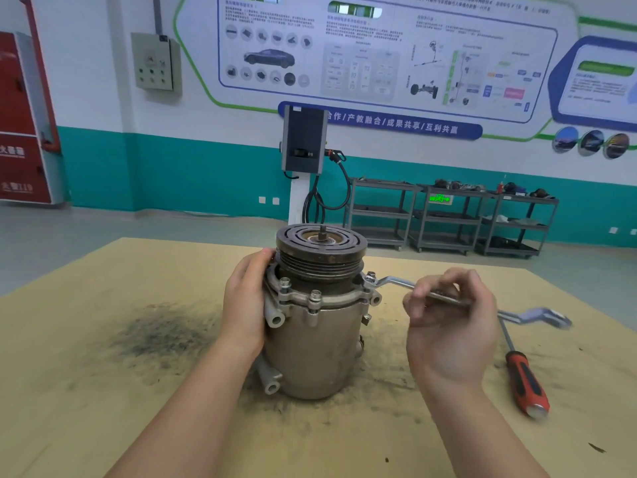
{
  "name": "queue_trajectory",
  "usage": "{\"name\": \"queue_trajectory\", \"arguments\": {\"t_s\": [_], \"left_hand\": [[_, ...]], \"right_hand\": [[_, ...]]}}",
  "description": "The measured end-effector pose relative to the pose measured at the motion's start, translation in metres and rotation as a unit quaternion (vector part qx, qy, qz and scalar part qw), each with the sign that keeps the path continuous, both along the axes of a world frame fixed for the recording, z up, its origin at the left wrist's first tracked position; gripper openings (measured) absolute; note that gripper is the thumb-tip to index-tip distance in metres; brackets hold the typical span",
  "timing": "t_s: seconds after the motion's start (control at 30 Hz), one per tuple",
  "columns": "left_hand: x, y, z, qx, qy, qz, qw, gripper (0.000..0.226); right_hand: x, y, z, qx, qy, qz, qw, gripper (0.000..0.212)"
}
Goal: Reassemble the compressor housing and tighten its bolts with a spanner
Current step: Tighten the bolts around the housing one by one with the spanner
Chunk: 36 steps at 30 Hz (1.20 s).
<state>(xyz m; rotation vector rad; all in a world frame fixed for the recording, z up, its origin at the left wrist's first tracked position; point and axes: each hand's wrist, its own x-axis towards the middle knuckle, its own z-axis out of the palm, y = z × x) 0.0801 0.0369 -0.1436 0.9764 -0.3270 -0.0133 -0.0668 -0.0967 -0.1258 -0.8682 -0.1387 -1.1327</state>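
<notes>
The hands are both at work: the left hand (248, 298) lies against the left side of the compressor (315, 319), fingers wrapped round its upper rim to steady it, while the right hand (448, 315) pinches the shaft of a spanner (396, 282) between curled fingers and thumb, right of centre in the frame. The compressor stands upright in the middle of the desk (86, 391), pulley end up, and the spanner's ring end sits over a bolt (370, 277) on the right side of the housing flange. To do this step well, I would judge that the ring must be seated fully down on the bolt head before any pull, the handle swung level with the flange, and the left hand pressed firmly so the body does not turn on the desk. Two more bolts (314, 295) show on the front of the flange; tightening in turn across the ring, not one fully at once, should seat the cover evenly. Just right of the right hand lie a second spanner (537, 317) and a red-handled screwdriver (525, 381). Farther off stand grey shelving carts (448, 219) by the wall.
</notes>
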Motion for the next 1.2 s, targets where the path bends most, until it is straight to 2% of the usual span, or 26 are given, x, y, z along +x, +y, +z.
{"name": "queue_trajectory", "arguments": {"t_s": [0.07,0.17,0.23,0.37,0.43,0.47,0.57,0.67,0.87,1.07,1.2], "left_hand": [[0.000,0.000,0.000,0.004,-0.004,0.005,1.000,0.023],[-0.001,0.000,0.000,0.006,-0.002,0.004,1.000,0.021],[-0.003,0.001,0.000,0.012,0.000,0.004,1.000,0.019],[-0.003,0.001,0.001,0.012,0.005,0.002,1.000,0.021],[-0.003,0.000,0.002,0.006,0.007,0.002,1.000,0.020],[-0.003,0.000,0.002,0.008,0.003,0.005,1.000,0.021],[-0.002,0.000,0.001,0.012,-0.008,0.011,1.000,0.022],[-0.002,0.000,0.000,0.012,-0.014,0.014,1.000,0.030],[-0.001,0.001,0.000,0.009,-0.015,0.007,1.000,0.033],[0.001,0.000,-0.001,0.003,-0.006,0.006,1.000,0.029],[0.001,0.000,-0.001,0.004,0.000,0.007,1.000,0.028]], "right_hand": [[-0.003,0.014,-0.008,-0.145,-0.028,-0.123,0.981,0.029],[0.001,0.041,-0.020,-0.407,-0.002,-0.219,0.887,0.014],[0.005,0.050,-0.023,-0.471,0.041,-0.212,0.856,0.007],[0.004,0.043,-0.018,-0.497,0.058,-0.193,0.844,0.010],[0.001,0.037,-0.013,-0.479,0.026,-0.205,0.853,0.013],[0.000,0.035,-0.011,-0.448,0.004,-0.197,0.872,0.016],[-0.002,0.029,-0.004,-0.280,-0.072,-0.123,0.949,0.022],[-0.006,0.020,0.002,-0.144,-0.061,-0.055,0.986,0.031],[0.001,0.006,0.003,-0.015,-0.019,0.015,1.000,0.026],[0.005,-0.010,0.012,0.107,0.042,0.125,0.985,0.028],[0.006,-0.009,0.010,0.119,0.031,0.125,0.984,0.034]]}}
